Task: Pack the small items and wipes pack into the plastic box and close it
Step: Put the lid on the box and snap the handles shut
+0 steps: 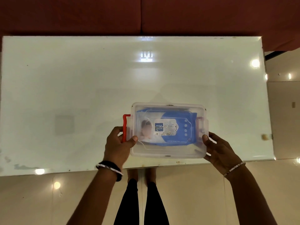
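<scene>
A clear plastic box (168, 152) with its lid on rests near the front edge of a white glass table (81, 86). A blue wipes pack (167, 127) shows through the lid. The red latch (125, 127) on the box's left end sticks out; the latch (201, 125) on the right end lies against the box. My left hand (118, 146) grips the left front corner, thumb on the lid. My right hand (219, 150) holds the right front corner, thumb on the lid edge. Small items inside cannot be made out.
A dark red sofa (146, 15) runs behind the table. A small beige object (265, 136) sits at the table's right edge. Glossy floor tiles (194, 192) and my legs (141, 200) show below the table's front edge.
</scene>
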A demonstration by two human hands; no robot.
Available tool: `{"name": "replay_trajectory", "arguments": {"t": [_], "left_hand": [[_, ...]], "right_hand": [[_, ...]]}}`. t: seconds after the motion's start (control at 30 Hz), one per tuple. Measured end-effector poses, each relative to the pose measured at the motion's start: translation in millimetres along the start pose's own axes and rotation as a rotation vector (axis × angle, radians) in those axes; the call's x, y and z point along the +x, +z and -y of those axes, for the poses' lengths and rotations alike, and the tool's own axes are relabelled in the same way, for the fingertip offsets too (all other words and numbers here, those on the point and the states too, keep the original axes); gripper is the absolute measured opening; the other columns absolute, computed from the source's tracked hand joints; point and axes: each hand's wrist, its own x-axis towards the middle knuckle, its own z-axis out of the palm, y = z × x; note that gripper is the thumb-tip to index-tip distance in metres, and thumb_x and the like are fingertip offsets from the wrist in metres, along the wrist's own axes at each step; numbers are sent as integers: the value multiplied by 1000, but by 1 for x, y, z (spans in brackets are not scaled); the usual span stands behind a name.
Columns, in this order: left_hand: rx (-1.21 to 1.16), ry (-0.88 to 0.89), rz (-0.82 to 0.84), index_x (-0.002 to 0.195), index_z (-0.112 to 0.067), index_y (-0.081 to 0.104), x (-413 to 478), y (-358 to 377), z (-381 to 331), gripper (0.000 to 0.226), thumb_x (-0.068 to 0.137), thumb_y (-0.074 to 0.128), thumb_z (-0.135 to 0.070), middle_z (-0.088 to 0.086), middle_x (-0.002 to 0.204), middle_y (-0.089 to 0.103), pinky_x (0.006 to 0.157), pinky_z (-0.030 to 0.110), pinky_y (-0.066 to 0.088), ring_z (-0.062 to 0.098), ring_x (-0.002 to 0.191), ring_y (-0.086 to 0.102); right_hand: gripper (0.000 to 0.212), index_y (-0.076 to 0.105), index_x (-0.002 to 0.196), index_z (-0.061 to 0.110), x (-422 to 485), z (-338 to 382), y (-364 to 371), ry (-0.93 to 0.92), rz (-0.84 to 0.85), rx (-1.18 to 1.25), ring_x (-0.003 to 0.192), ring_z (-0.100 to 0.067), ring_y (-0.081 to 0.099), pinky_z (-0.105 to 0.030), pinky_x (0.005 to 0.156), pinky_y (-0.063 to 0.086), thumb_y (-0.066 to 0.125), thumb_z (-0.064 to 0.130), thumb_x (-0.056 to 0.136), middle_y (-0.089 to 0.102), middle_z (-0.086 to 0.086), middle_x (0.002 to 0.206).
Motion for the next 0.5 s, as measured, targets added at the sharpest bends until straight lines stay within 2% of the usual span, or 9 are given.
{"name": "replay_trajectory", "arguments": {"t": [0.1,0.2,0.27,0.37,0.5], "left_hand": [[225,208,-218,121,-16,54,-17,14,4,39,85,69,-19,8,115,68,84,31,47,26,92,65],[320,335,-293,136,-12,49,-25,21,8,48,90,62,-17,12,121,67,92,40,51,33,102,67],[422,432,-340,142,-10,43,-30,27,12,50,94,56,-16,16,116,69,87,43,54,36,94,69],[466,499,-376,144,-9,40,-34,31,15,50,95,52,-15,20,111,71,76,43,57,37,80,70],[445,525,-393,144,-10,40,-35,32,17,51,95,53,-11,19,119,69,75,39,57,36,81,71]], "right_hand": [[44,70,118,15,3,4,-3,44,49,-9,98,-20,72,-42,84,59,74,29,76,72,-10,117],[41,73,113,13,4,8,-3,67,62,-47,99,-20,72,-39,81,59,72,29,76,72,-11,117],[41,74,112,12,4,11,-4,81,68,-65,100,-19,71,-36,79,59,73,29,75,72,-10,117],[41,74,110,10,5,18,-4,107,50,-97,98,-18,72,-32,77,60,74,26,72,74,-9,114],[46,68,115,2,4,27,1,137,26,-78,103,-24,68,-33,84,60,71,16,71,72,-13,115]]}}
